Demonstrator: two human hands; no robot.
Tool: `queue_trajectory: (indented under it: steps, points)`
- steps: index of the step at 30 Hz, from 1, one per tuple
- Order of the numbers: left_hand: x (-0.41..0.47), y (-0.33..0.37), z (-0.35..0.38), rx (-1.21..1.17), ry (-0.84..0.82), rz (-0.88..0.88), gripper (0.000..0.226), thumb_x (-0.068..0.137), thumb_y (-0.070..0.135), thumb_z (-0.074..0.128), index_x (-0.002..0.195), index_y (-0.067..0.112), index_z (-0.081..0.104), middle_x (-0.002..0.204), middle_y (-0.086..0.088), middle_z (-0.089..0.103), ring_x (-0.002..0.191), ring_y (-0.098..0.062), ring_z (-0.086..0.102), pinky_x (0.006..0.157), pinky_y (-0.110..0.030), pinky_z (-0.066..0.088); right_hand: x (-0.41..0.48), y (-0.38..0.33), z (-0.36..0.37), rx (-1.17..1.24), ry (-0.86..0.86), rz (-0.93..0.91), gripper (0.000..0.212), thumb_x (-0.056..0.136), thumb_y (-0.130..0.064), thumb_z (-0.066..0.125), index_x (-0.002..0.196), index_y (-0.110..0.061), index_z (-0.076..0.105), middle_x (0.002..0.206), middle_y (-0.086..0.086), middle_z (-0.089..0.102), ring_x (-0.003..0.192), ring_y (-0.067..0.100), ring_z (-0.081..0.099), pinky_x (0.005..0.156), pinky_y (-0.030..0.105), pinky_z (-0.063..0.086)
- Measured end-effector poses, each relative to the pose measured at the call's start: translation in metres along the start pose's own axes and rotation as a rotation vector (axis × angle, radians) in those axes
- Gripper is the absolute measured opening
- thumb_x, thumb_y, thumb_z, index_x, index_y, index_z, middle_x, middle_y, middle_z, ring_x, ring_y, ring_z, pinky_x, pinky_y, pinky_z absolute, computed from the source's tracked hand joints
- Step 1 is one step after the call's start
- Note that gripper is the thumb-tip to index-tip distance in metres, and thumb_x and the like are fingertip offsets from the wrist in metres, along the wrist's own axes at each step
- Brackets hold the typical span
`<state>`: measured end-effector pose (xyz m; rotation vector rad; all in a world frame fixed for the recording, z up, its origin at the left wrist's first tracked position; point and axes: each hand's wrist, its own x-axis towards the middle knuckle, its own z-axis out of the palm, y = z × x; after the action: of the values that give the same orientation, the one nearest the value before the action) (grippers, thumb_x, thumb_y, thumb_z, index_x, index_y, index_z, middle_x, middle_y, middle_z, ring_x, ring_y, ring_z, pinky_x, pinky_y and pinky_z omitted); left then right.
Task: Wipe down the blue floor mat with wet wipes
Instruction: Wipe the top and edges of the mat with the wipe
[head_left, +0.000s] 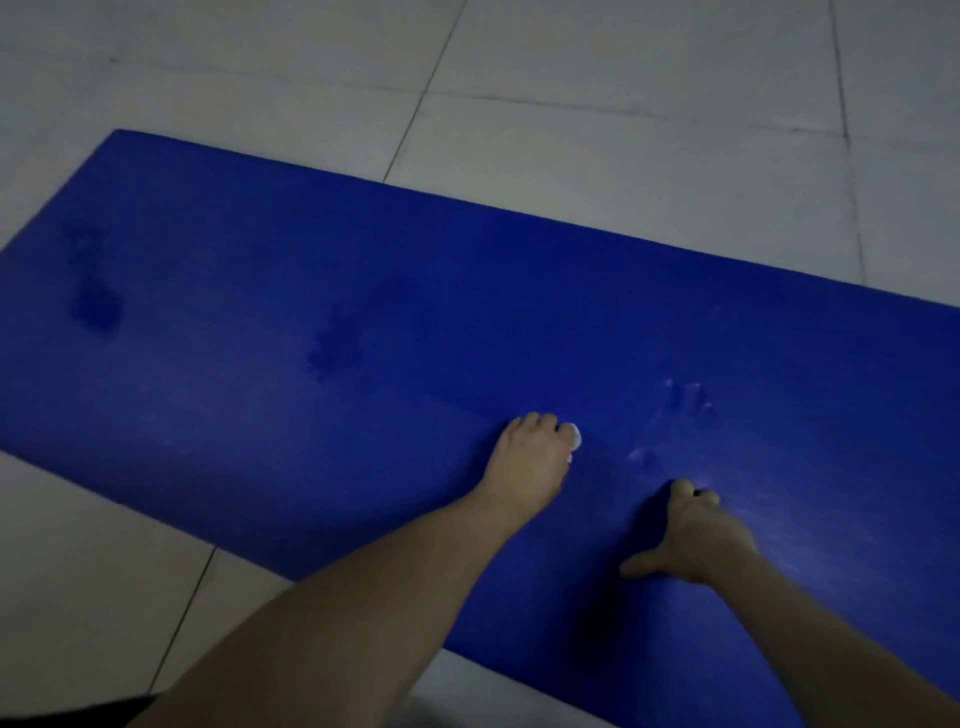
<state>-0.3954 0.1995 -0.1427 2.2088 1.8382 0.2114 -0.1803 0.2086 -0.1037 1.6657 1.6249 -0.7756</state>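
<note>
Looking down on blue floor mat (363, 322), spread flat and slantwise across pale floor tiles (623, 156). Far-left corner in view, right end running out of frame. Plenty of open mat to the left and far side of both hands. Near edge close behind the forearms, bare tile beyond it at near left. Left hand (530, 460) down on the mat's near half: grips a white wet wipe (574, 440) under curled fingers, only a small wad peeking out at the right side of the hand. Right hand (696, 538) planted just to the right, apart from the left. Presses on the surface with thumb splayed wide toward the left, fingers foreshortened, nothing seen in its grasp. Darker patches (98, 306) at far left and centre of mat, faint pale smudges (685, 392) just beyond the right hand. Dim light, grey grout lines crossing the tiles. Dark fabric (78, 714) at the near-left corner.
</note>
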Motion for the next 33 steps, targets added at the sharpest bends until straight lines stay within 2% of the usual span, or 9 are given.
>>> queue_trajectory:
  steps: [3, 7, 10, 12, 16, 22, 25, 28, 33]
  points:
    - [0.002, -0.049, -0.022, 0.114, -0.008, -0.123, 0.009, 0.085, 0.011, 0.066, 0.079, 0.017, 0.064, 0.071, -0.003, 0.062, 0.066, -0.023, 0.057, 0.061, -0.032, 0.038, 0.003, -0.008, -0.013, -0.011, 0.000, 0.026, 0.137, 0.041, -0.077, 0.086, 0.144, -0.010, 0.026, 0.141, 0.016, 0.044, 0.128, 0.031, 0.053, 0.096, 0.041, 0.050]
    - [-0.008, -0.112, -0.044, 0.138, -0.060, -0.356, 0.013, 0.091, 0.010, 0.051, 0.084, 0.018, 0.060, 0.085, -0.009, 0.066, 0.076, -0.027, 0.057, 0.062, -0.033, 0.033, 0.003, -0.015, -0.017, -0.038, -0.001, 0.030, 0.130, 0.040, -0.075, 0.088, 0.139, -0.009, 0.035, 0.139, 0.011, 0.050, 0.129, 0.028, 0.053, 0.096, 0.039, 0.051]
    - [-0.016, -0.147, -0.047, 0.080, 0.043, -0.535, 0.002, 0.094, 0.011, 0.053, 0.096, 0.013, 0.054, 0.083, -0.011, 0.064, 0.075, -0.032, 0.059, 0.056, -0.035, 0.035, 0.004, -0.019, -0.020, -0.039, -0.014, 0.027, 0.123, 0.041, -0.074, 0.089, 0.136, -0.012, 0.042, 0.136, 0.003, 0.052, 0.128, 0.024, 0.054, 0.092, 0.038, 0.051]
    - [-0.021, -0.150, -0.044, 0.045, 0.094, -0.593, 0.014, 0.097, 0.016, 0.057, 0.107, 0.009, 0.050, 0.080, -0.010, 0.062, 0.070, -0.029, 0.058, 0.054, -0.036, 0.040, 0.004, -0.022, -0.024, -0.061, -0.011, 0.012, 0.117, 0.042, -0.074, 0.089, 0.134, -0.015, 0.046, 0.135, 0.000, 0.052, 0.128, 0.022, 0.053, 0.092, 0.037, 0.051]
    - [-0.026, -0.112, -0.029, -0.121, 0.138, -0.491, 0.011, 0.101, 0.023, 0.054, 0.104, 0.012, 0.056, 0.084, -0.005, 0.064, 0.072, -0.024, 0.060, 0.063, -0.040, 0.052, 0.002, -0.022, -0.024, -0.073, -0.014, 0.018, 0.115, 0.043, -0.075, 0.088, 0.134, -0.016, 0.048, 0.133, -0.001, 0.053, 0.126, 0.022, 0.054, 0.091, 0.037, 0.051]
    - [-0.011, 0.014, 0.009, -0.181, 0.012, -0.267, 0.019, 0.098, 0.026, 0.046, 0.093, 0.012, 0.056, 0.083, -0.012, 0.066, 0.073, -0.031, 0.062, 0.062, -0.041, 0.048, 0.000, -0.020, -0.023, -0.051, 0.021, 0.012, 0.113, 0.040, -0.074, 0.089, 0.129, -0.016, 0.050, 0.128, -0.001, 0.058, 0.120, 0.021, 0.058, 0.090, 0.035, 0.052]
    - [-0.009, 0.071, 0.026, -0.118, -0.074, -0.066, 0.010, 0.090, 0.017, 0.063, 0.097, 0.011, 0.058, 0.086, -0.012, 0.068, 0.076, -0.031, 0.066, 0.063, -0.039, 0.050, -0.001, -0.025, -0.022, -0.101, 0.011, -0.017, 0.103, 0.034, -0.070, 0.089, 0.122, -0.025, 0.061, 0.116, -0.005, 0.063, 0.109, 0.020, 0.064, 0.082, 0.033, 0.054]
    - [-0.006, 0.075, 0.027, -0.027, -0.157, 0.045, 0.019, 0.083, 0.014, 0.071, 0.099, 0.014, 0.059, 0.084, -0.008, 0.068, 0.075, -0.027, 0.065, 0.068, -0.037, 0.051, 0.000, -0.026, -0.023, -0.116, -0.001, -0.014, 0.104, 0.033, -0.071, 0.088, 0.123, -0.028, 0.060, 0.117, -0.006, 0.063, 0.109, 0.019, 0.065, 0.083, 0.034, 0.055]
    - [-0.016, 0.011, 0.020, 0.039, 0.020, -0.008, 0.016, 0.075, 0.022, 0.077, 0.078, 0.016, 0.063, 0.064, -0.004, 0.062, 0.058, -0.025, 0.059, 0.056, -0.034, 0.046, -0.001, -0.021, -0.027, -0.086, -0.011, -0.002, 0.112, 0.044, -0.074, 0.088, 0.132, -0.017, 0.048, 0.133, -0.001, 0.056, 0.124, 0.021, 0.056, 0.094, 0.035, 0.052]
